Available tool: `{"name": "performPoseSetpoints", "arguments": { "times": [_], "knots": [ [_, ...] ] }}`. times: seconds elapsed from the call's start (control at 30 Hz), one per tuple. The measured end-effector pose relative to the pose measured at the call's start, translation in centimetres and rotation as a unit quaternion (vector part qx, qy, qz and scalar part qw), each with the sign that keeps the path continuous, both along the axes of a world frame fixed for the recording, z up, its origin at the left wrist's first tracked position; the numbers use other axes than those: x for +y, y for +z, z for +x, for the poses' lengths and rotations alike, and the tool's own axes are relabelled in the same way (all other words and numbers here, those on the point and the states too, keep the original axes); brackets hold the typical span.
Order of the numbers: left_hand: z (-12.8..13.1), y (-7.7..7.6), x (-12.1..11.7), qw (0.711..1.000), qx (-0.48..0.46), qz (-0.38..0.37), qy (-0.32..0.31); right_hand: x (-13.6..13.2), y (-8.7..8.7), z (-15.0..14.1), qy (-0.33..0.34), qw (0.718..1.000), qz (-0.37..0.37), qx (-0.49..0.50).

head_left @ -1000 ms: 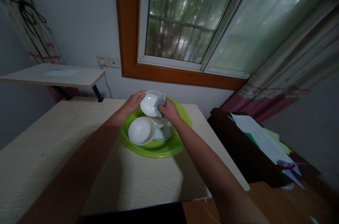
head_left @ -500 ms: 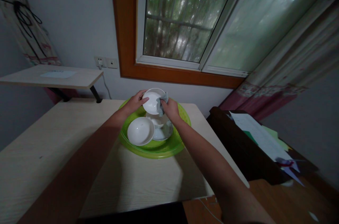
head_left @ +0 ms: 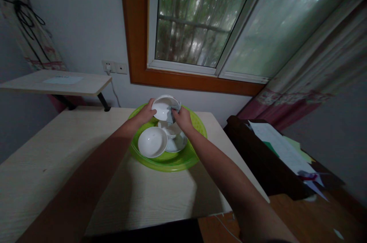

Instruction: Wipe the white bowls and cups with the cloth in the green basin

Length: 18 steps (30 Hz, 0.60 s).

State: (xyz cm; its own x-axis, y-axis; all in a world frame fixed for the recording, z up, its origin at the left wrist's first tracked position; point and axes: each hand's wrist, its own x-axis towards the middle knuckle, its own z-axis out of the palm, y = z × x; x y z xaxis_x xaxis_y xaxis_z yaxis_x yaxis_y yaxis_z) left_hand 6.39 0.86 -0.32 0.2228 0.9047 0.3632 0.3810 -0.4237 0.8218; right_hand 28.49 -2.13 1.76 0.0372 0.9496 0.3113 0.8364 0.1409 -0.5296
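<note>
Above the far part of a green basin, my left hand grips a white bowl by its left rim, thumb inside. The bowl is tilted so its inside faces me. My right hand is closed on a grey cloth at the bowl's right side, and the cloth lies against the bowl's inner wall. Below, in the basin, another white bowl rests at the left. Beside it a smaller white bowl sits over a white dish, partly covering it.
The basin stands on a pale wooden table under a window. A raised shelf is at the left. To the right, papers lie on a dark brown piece of furniture, beyond the table's edge.
The held bowl has shifted slightly left and tipped further. My right hand and the cloth have moved a little left along the bowl.
</note>
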Motion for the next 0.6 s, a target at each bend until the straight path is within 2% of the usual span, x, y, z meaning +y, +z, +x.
{"name": "performPoseSetpoints", "arguments": {
  "times": [0.17,0.27,0.43,0.6],
  "knots": [
    [-0.2,0.8,-0.6,0.997,0.051,0.049,-0.005,-0.5,0.2,0.2,0.011,0.998,0.024,-0.061],
    [-0.2,1.2,-1.0,0.995,0.07,0.071,0.01,-0.6,0.4,0.3,0.009,0.997,0.038,-0.06],
    [0.4,1.6,-1.7,0.995,0.07,0.07,0.03,-0.1,0.4,0.2,-0.001,0.999,0.02,0.04],
    [1.1,0.8,-1.3,0.997,0.034,0.061,-0.01,0.6,-0.6,0.5,0.027,0.989,-0.04,0.141]
  ]
}}
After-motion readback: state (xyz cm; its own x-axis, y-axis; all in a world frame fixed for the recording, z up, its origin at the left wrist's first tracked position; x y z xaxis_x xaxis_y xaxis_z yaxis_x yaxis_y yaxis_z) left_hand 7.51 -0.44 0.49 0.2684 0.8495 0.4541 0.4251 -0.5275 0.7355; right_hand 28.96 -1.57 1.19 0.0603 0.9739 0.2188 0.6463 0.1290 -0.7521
